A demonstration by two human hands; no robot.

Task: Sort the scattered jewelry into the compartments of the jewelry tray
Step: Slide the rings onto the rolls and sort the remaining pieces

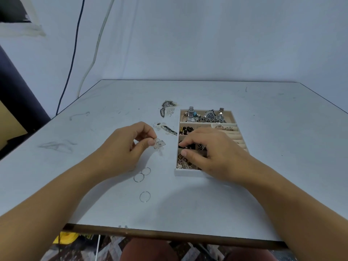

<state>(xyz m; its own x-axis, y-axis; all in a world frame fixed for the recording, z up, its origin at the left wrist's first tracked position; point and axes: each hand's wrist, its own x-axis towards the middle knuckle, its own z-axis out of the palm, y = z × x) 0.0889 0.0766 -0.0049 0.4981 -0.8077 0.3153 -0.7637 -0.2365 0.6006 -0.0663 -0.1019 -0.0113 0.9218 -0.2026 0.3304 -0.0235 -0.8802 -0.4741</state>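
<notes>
The near edge of the counter (263, 185) runs just under both forearms, and its far edge meets a pale wall well beyond the hands. There is wide bare surface to the outside of the right hand (212, 153) and to the outside of the left hand (130, 146). The top is pale, scuffed with grey marks. Two cables hang down the wall beyond the left hand, one dark (75, 44) and one white (98, 40). The one jewelry tray (186, 173) lies under the right hand, whose bent fingers reach down into a compartment of dark beads (191, 146); whether they grip anything I cannot tell. Watches (209, 115) fill the compartment beyond that hand. The left hand pinches a small clear packet (159, 144) between thumb and fingertips, just beside the tray's left wall. Three thin wire hoops lie on the counter: two touching (146, 171) just inside the left wrist, one (145, 196) nearer the person. A few dark scattered pieces (169, 129) lie beyond the left hand.
</notes>
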